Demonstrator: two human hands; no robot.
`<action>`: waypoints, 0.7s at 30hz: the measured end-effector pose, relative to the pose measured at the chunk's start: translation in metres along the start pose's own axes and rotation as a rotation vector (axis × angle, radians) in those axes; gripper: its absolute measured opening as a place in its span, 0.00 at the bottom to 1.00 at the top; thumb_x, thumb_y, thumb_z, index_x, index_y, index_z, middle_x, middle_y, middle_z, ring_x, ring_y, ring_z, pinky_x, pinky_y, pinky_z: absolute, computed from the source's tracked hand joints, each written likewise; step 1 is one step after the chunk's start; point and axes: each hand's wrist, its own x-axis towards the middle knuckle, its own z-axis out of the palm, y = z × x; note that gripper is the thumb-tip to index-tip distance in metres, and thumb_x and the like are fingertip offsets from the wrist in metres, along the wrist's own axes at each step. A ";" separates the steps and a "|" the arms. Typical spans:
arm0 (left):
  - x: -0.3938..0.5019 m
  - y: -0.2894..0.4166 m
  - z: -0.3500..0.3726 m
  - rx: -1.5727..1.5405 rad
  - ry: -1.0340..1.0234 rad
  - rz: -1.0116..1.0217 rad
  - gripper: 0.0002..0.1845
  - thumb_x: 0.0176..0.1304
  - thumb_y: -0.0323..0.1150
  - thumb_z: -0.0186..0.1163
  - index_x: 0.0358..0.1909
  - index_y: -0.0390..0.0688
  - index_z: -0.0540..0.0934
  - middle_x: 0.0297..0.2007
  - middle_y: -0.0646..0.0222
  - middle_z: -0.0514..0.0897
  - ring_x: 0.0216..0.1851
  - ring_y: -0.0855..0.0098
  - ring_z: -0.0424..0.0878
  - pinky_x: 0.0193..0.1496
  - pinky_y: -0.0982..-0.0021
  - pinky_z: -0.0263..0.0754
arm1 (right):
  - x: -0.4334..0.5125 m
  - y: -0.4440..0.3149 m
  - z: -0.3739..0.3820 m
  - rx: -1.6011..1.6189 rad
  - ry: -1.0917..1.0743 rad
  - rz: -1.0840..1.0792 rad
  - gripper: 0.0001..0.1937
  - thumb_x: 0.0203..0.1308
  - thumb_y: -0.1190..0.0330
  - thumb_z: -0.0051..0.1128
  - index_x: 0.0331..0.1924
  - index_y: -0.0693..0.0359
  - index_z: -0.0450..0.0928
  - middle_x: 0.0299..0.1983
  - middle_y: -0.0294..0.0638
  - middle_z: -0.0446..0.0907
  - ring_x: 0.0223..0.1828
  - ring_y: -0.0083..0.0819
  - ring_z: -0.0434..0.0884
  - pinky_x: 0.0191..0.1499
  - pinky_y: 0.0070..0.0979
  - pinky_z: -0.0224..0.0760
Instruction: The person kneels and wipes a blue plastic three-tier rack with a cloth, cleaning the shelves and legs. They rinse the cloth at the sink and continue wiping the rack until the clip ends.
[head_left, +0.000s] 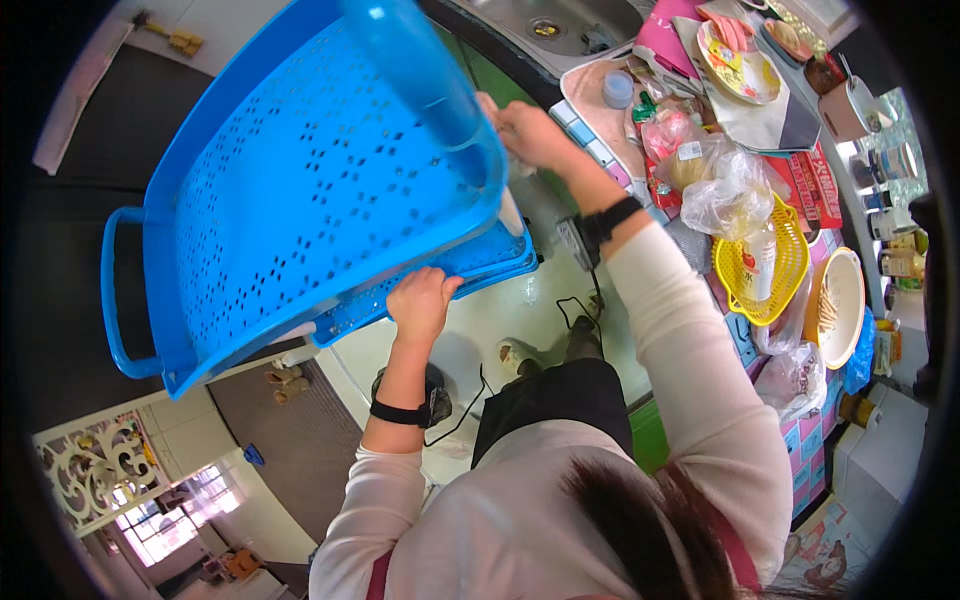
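A tiered blue plastic storage rack (300, 187) stands before me, its upper basket shelf pierced with small diamond holes. A handle loop juts from its left end. My left hand (421, 300) is closed on the front rim of that upper shelf. Beneath it a lower blue basket (480, 274) shows in part. My right hand (529, 135) is at the rack's right side, beside the thick blue corner post (420, 75), which is blurred. Its fingers are closed on a pale cloth (523, 165), partly hidden behind the hand and rack.
A counter on the right bears a yellow plastic basket (791, 262) with a bottle, plastic bags (727, 195), a floral plate (769, 79) and an oval basin (847, 300). A steel sink (517, 19) is beyond. Behind my left forearm stands a black-lined bin (439, 397). A brown mat (292, 442) lies left.
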 end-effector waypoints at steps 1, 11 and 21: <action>-0.001 -0.001 0.002 -0.014 -0.004 0.010 0.19 0.46 0.51 0.60 0.15 0.48 0.69 0.18 0.69 0.72 0.21 0.65 0.73 0.21 0.64 0.65 | -0.013 -0.006 0.001 -0.037 0.087 -0.158 0.10 0.49 0.67 0.51 0.37 0.55 0.78 0.34 0.49 0.73 0.31 0.49 0.75 0.36 0.38 0.70; 0.030 -0.003 -0.005 0.027 0.010 0.045 0.18 0.51 0.48 0.59 0.16 0.46 0.70 0.18 0.68 0.73 0.21 0.61 0.74 0.21 0.63 0.65 | -0.092 -0.014 0.006 0.103 0.301 -0.070 0.15 0.44 0.75 0.51 0.40 0.59 0.78 0.31 0.47 0.70 0.36 0.40 0.73 0.39 0.29 0.68; 0.068 0.016 0.010 -0.217 -0.067 -0.185 0.20 0.64 0.46 0.46 0.20 0.44 0.75 0.24 0.63 0.78 0.27 0.58 0.76 0.28 0.58 0.68 | -0.128 -0.059 0.099 0.300 0.810 0.173 0.16 0.50 0.79 0.48 0.46 0.64 0.74 0.39 0.47 0.67 0.44 0.40 0.68 0.47 0.29 0.63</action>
